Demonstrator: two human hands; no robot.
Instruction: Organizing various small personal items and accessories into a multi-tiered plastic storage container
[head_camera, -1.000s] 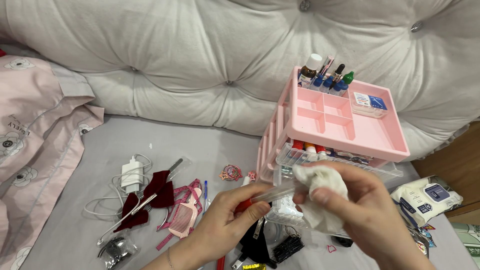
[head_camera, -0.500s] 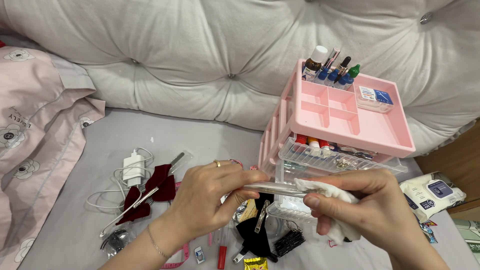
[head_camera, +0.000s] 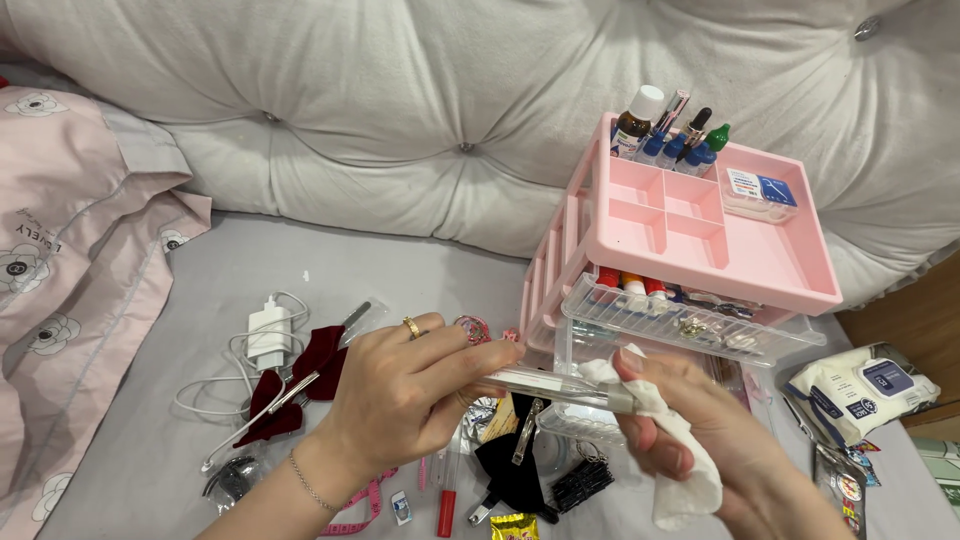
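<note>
1. The left hand (head_camera: 405, 385) pinches a clear plastic drawer (head_camera: 545, 385), near and centre; the right hand (head_camera: 700, 440) grips its other end through a white wipe (head_camera: 670, 450).
2. A loose grip could drop it onto the clutter.
3. One pink organiser (head_camera: 700, 230), one charger (head_camera: 268, 335), one wipes pack (head_camera: 860, 390).

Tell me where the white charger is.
The white charger lies on the grey sheet at left in the head view, just left of the dark red bow.
</note>
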